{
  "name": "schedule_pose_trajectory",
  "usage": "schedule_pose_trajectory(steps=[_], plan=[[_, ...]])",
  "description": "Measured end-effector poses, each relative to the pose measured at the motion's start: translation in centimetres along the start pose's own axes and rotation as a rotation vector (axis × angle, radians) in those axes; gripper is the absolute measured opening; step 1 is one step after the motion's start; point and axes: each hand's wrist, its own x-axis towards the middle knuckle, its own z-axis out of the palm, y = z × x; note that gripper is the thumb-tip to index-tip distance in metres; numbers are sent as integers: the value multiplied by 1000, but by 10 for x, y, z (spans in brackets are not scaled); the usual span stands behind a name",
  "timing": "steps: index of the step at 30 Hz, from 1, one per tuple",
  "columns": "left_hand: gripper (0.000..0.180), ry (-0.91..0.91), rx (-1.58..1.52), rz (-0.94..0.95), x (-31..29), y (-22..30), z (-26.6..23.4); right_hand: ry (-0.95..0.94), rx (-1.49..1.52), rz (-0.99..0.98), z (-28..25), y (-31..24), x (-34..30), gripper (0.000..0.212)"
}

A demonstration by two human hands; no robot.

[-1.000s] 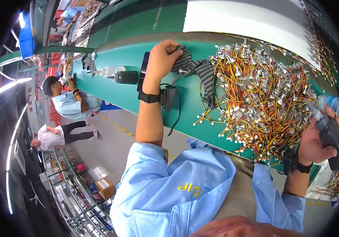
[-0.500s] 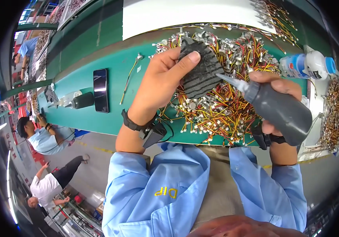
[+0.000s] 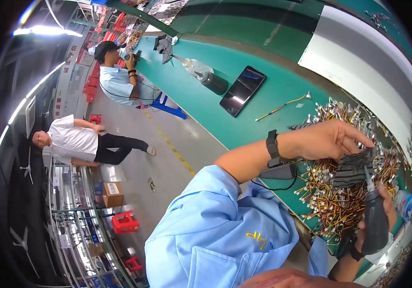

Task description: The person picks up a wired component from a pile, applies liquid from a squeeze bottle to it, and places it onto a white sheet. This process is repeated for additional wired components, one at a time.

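Note:
My left hand (image 3: 325, 139) is closed on the upper edge of a dark grey striped cloth (image 3: 350, 174), its index finger reaching along that edge. In my right hand (image 3: 386, 204) is a dark grey squeeze bottle (image 3: 375, 223), tilted with its narrow nozzle up against or just in front of the cloth; whether they touch I cannot tell. Beneath the cloth spreads a heap of small connectors with red, yellow and black wires (image 3: 328, 206). One such wired connector (image 3: 282, 106) lies apart on the green table (image 3: 196, 103). Part of my right hand is hidden behind the bottle.
Left of the heap are a phone (image 3: 243, 91), another dark squeeze bottle (image 3: 211, 82) and a paler one beside it. A white and blue bottle (image 3: 407, 206) stands at right. A white board (image 3: 354, 48) lies beyond. One person (image 3: 119, 81) sits along the table; another (image 3: 74, 139) is in the aisle.
The view has swung left, shifting table and hands to the right and showing more aisle. My left thumb no longer shows on the cloth's face. Both hands keep their hold.

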Motion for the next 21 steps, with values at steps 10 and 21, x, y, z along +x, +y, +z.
schedule_pose_trajectory(steps=[10,21], plan=[[47,-59,194,99,-3,-5,-3,-124,4,-267,14,-1,7,74],[35,-254,412,211,-10,-12,2,-83,678,188,20,-7,0,69]])
